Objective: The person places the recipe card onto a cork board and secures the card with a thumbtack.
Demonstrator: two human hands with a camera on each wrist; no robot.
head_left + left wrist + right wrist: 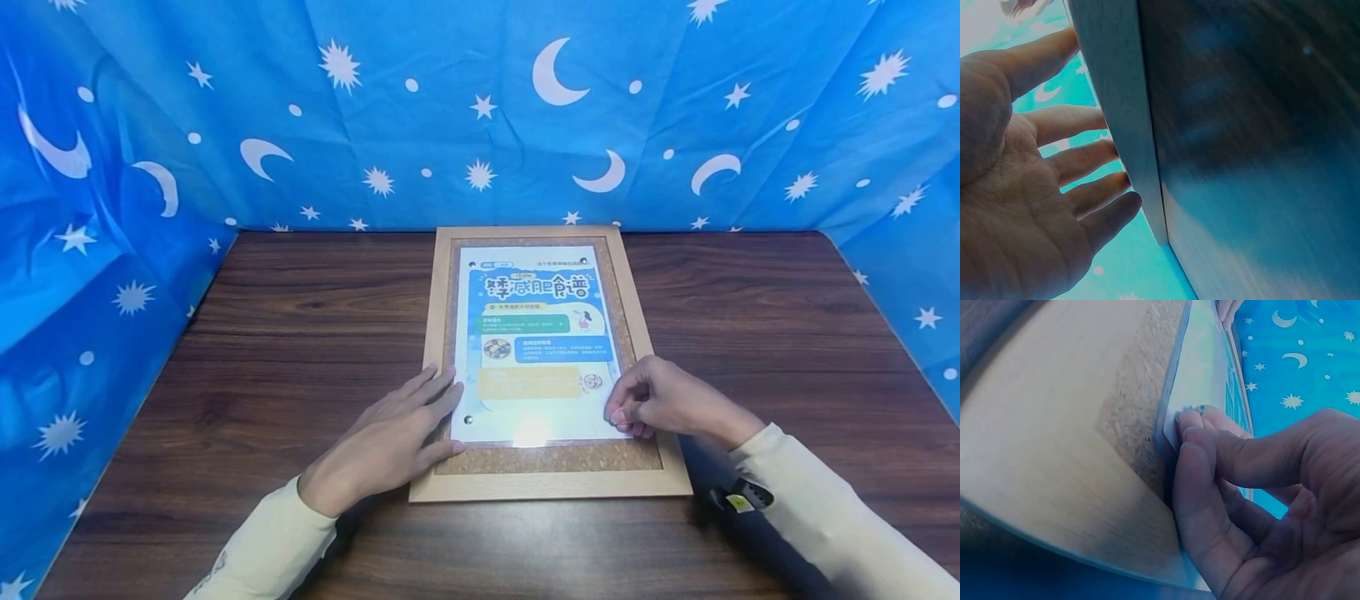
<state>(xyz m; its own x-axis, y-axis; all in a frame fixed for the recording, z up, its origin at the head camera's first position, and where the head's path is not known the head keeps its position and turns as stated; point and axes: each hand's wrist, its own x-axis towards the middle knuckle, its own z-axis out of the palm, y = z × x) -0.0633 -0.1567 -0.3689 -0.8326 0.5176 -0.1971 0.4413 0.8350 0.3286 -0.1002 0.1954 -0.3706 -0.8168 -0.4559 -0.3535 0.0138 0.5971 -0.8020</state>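
Note:
A printed sheet [498, 421] with a blue header and glossy surface lies on a wood-framed corkboard [547, 487]. Small metallic thumbtacks show at its upper left [472, 264], upper right [583, 261] and lower left [468, 420] corners. At the lower right corner, my right hand [663, 404] pinches a small shiny thumbtack [1180, 416], mostly covered by fingertips; whether its point is in the cork is hidden. My left hand [390, 446] rests with extended, spread fingers on the board's left edge, fingertips reaching the sheet's side.
The corkboard lies flat on a dark wood-grain table [285, 333]. Blue cloth [450, 83] with white moons and stars hangs behind and at both sides. A black strap with a yellow label [741, 502] is at the right wrist.

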